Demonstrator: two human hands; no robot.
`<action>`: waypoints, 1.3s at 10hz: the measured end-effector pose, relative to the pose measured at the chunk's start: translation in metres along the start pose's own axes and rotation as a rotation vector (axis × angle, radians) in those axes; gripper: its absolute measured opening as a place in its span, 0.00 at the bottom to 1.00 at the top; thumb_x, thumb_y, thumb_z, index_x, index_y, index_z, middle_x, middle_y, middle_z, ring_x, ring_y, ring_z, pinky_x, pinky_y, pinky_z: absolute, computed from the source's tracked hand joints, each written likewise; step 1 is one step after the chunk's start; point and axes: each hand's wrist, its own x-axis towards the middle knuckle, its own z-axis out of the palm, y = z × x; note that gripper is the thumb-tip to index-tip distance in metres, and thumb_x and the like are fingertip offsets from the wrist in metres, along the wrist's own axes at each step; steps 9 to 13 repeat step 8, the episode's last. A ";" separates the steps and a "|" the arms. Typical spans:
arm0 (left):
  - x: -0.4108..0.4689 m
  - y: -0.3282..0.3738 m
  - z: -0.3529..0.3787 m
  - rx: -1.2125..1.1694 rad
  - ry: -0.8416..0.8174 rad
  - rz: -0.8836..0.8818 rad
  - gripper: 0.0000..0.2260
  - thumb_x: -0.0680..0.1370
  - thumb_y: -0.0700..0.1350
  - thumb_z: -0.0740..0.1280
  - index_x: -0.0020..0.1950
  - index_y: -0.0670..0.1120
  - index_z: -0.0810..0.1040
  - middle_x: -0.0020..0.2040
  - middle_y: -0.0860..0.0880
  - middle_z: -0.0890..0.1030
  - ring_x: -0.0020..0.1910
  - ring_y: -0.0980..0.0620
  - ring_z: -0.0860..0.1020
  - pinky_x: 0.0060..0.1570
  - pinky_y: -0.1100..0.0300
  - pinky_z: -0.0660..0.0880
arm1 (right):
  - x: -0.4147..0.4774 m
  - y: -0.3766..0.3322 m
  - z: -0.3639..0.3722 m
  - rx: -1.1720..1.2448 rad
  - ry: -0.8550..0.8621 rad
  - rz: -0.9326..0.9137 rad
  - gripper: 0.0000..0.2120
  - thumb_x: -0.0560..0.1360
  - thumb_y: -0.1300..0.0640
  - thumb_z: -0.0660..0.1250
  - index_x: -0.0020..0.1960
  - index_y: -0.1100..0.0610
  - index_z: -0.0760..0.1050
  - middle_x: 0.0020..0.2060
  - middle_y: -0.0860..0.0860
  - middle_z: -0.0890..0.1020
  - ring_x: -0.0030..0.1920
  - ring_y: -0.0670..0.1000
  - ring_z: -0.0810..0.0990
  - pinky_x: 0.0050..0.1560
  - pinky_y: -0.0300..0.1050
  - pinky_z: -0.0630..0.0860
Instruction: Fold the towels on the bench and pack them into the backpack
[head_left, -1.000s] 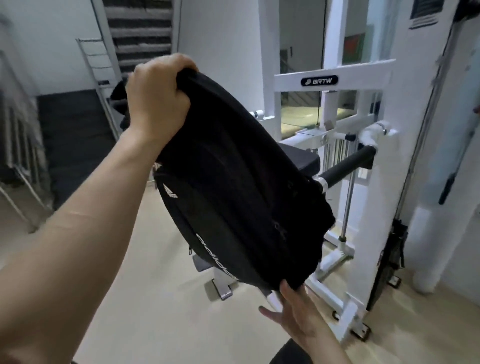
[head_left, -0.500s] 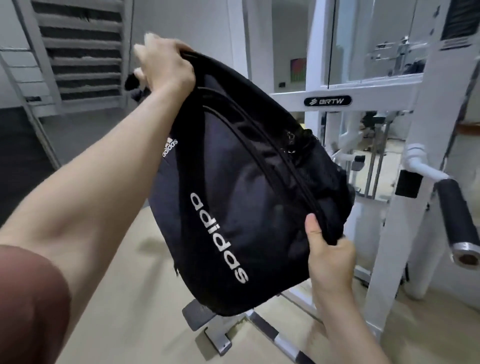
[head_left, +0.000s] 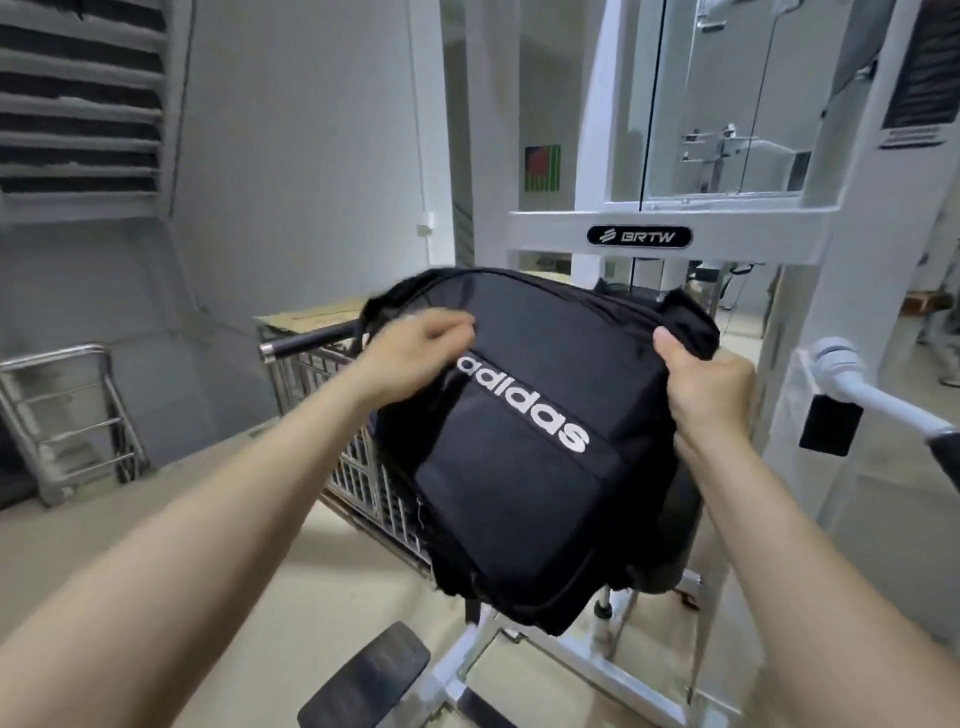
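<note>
While both hands hold the backpack (head_left: 519, 493) in the air before the white gym machine (head_left: 670, 218), the step in hand is judged to be opening it for packing.

Position: the backpack hangs at centre, front panel towards the camera and tilted, top edge far and up.

Left hand (head_left: 410, 358): at the upper left of the bag. Its fingers (head_left: 449, 327) are curled and appear to pinch the fabric or a zip pull near the top seam; motion blur prevents telling which.

Right hand (head_left: 709, 387): clamped round the upper right corner, fingers wrapped behind, thumb (head_left: 667, 345) pressed flat on the front.

Recommendation: the right hand should hold its corner taut as an anchor while the left draws the zip along the seam, so the cloth does not bunch. Resting the bag on a firm surface would free a hand for the towels.

Containers: the backpack shows no open mouth and its contents cannot be seen. No towels are in view. A wire cage (head_left: 358, 467) stands behind on the left with cardboard (head_left: 306, 317) on top; its contents cannot be told.
</note>
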 end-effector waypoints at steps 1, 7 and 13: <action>-0.027 -0.031 0.046 0.040 -0.190 0.082 0.29 0.72 0.75 0.52 0.71 0.69 0.60 0.75 0.56 0.65 0.75 0.59 0.59 0.75 0.48 0.55 | 0.061 0.015 0.012 -0.070 0.019 0.096 0.14 0.62 0.52 0.77 0.38 0.59 0.77 0.37 0.52 0.81 0.38 0.51 0.79 0.39 0.46 0.77; -0.001 -0.064 0.117 -0.356 0.150 -0.114 0.11 0.80 0.53 0.61 0.60 0.59 0.78 0.59 0.62 0.79 0.62 0.63 0.74 0.66 0.50 0.70 | 0.120 0.041 0.013 -0.477 -0.111 0.060 0.19 0.75 0.42 0.63 0.60 0.51 0.75 0.54 0.51 0.78 0.49 0.51 0.77 0.50 0.48 0.74; -0.020 -0.067 0.055 -0.655 0.356 -0.106 0.14 0.77 0.35 0.67 0.53 0.54 0.82 0.51 0.56 0.84 0.53 0.60 0.80 0.59 0.59 0.76 | 0.053 0.019 -0.001 -0.393 -0.035 -0.224 0.13 0.78 0.46 0.64 0.61 0.42 0.75 0.52 0.41 0.80 0.56 0.43 0.77 0.64 0.48 0.74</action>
